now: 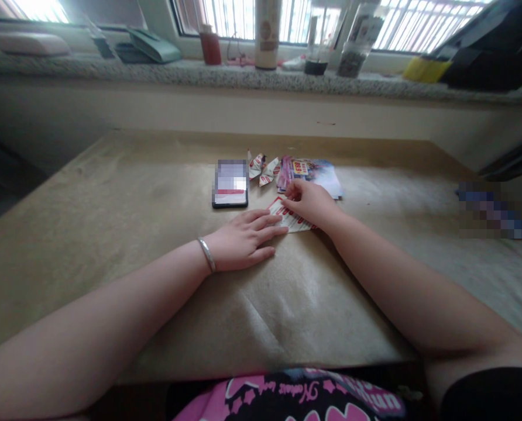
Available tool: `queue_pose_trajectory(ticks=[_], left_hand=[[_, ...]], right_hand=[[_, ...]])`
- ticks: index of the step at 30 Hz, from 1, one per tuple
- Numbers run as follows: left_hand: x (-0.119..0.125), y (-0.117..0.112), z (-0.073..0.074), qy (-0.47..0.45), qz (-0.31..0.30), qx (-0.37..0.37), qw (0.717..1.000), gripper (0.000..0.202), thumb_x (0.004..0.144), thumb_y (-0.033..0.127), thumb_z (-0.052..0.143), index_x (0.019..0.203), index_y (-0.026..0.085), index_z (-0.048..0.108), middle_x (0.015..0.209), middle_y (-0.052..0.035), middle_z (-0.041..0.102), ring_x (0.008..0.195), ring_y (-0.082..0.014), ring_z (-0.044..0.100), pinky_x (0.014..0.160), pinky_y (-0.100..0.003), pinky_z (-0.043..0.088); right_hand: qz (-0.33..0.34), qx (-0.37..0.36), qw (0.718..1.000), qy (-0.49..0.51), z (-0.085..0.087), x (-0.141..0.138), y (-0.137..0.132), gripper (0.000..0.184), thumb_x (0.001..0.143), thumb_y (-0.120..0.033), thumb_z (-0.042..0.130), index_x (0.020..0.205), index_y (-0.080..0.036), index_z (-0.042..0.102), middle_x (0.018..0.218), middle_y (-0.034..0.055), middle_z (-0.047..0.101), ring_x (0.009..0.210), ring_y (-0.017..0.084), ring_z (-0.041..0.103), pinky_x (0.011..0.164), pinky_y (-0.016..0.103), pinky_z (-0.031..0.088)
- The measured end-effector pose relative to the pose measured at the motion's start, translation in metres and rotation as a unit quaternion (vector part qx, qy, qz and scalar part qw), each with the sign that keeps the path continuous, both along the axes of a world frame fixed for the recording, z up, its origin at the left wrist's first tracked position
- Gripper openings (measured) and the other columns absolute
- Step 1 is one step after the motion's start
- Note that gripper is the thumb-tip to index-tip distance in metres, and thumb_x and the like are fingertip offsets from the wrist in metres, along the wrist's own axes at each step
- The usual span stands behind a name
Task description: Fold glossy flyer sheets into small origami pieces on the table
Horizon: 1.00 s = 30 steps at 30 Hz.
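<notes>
A folded piece of red-and-white printed paper [289, 218] lies on the paper-covered table [124, 222]. My left hand [243, 240] rests flat beside it, fingertips pressing its left edge; a silver bangle circles that wrist. My right hand [310, 202] pinches the paper's upper corner between thumb and fingers. Just beyond it lies a stack of colourful leaflets [316, 174]. Two small folded paper shapes [263, 168] sit left of the stack.
A black phone [230, 184] lies face up left of the folded shapes. The window sill [243, 75] behind the table holds bottles, a red cup and jars. A blurred item sits at the right edge of the table.
</notes>
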<state>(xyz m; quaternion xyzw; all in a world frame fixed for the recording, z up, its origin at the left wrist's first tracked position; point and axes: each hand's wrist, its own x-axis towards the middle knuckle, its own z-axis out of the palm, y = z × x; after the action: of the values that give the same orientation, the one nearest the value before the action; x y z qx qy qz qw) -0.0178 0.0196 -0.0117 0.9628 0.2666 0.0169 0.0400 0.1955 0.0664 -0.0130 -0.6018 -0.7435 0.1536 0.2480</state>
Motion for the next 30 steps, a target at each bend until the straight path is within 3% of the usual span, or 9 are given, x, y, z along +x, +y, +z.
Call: queue_pose_trajectory(ticks=[4, 7, 10, 13, 21, 30], left_hand=[[0.001, -0.001, 0.001, 0.011, 0.005, -0.007, 1.0, 0.05, 0.097, 0.043, 0.036, 0.142, 0.023, 0.036, 0.153, -0.0048, 0.031, 0.142, -0.0215, 0.023, 0.118, -0.039, 0.014], [0.001, -0.001, 0.001, 0.01, 0.008, -0.009, 1.0, 0.05, 0.097, 0.043, 0.037, 0.142, 0.023, 0.036, 0.153, -0.0049, 0.031, 0.142, -0.0219, 0.022, 0.118, -0.039, 0.014], [0.001, -0.001, 0.001, 0.008, 0.009, -0.008, 1.0, 0.049, 0.097, 0.043, 0.037, 0.142, 0.024, 0.037, 0.152, -0.0049, 0.033, 0.141, -0.0216, 0.023, 0.118, -0.039, 0.014], [0.001, 0.0, 0.001, 0.009, 0.009, -0.011, 1.0, 0.049, 0.097, 0.044, 0.036, 0.141, 0.023, 0.038, 0.151, -0.0052, 0.034, 0.141, -0.0217, 0.024, 0.118, -0.039, 0.015], [0.0, 0.0, 0.001, -0.015, -0.004, -0.014, 1.0, 0.046, 0.095, 0.043, 0.041, 0.137, 0.023, 0.042, 0.149, -0.0072, 0.037, 0.139, -0.0226, 0.027, 0.117, -0.04, 0.018], [-0.001, 0.0, 0.002, -0.018, -0.016, 0.001, 1.0, 0.046, 0.096, 0.045, 0.039, 0.136, 0.023, 0.045, 0.147, -0.0078, 0.039, 0.138, -0.0222, 0.029, 0.117, -0.039, 0.018]], right_hand=[[0.069, 0.003, 0.997, 0.026, 0.001, 0.012, -0.013, 0.008, 0.076, -0.025, 0.063, 0.08, -0.019, 0.063, 0.077, 0.0008, 0.067, 0.067, 0.013, 0.059, 0.062, 0.025, 0.043], [0.17, 0.046, 0.984, 0.019, 0.0, 0.022, -0.023, 0.009, 0.078, -0.026, 0.063, 0.082, -0.019, 0.067, 0.08, 0.0029, 0.068, 0.07, 0.015, 0.06, 0.065, 0.026, 0.045], [0.274, 0.09, 0.957, 0.014, 0.001, 0.032, -0.032, 0.01, 0.082, -0.027, 0.062, 0.079, -0.019, 0.069, 0.09, 0.0063, 0.07, 0.084, 0.017, 0.063, 0.08, 0.031, 0.047], [0.303, 0.11, 0.945, -0.046, 0.002, 0.038, -0.04, 0.011, 0.084, -0.026, 0.061, 0.086, -0.022, 0.071, 0.097, 0.007, 0.071, 0.09, 0.019, 0.062, 0.082, 0.033, 0.046], [0.301, 0.185, 0.926, -0.133, 0.003, 0.037, -0.049, 0.022, 0.09, -0.026, 0.052, 0.093, -0.025, 0.074, 0.09, 0.0062, 0.071, 0.085, 0.019, 0.06, 0.081, 0.034, 0.044], [0.33, 0.212, 0.893, -0.221, 0.007, 0.035, -0.052, 0.027, 0.092, -0.024, 0.045, 0.104, -0.024, 0.07, 0.098, 0.0065, 0.07, 0.085, 0.02, 0.057, 0.079, 0.033, 0.043]])
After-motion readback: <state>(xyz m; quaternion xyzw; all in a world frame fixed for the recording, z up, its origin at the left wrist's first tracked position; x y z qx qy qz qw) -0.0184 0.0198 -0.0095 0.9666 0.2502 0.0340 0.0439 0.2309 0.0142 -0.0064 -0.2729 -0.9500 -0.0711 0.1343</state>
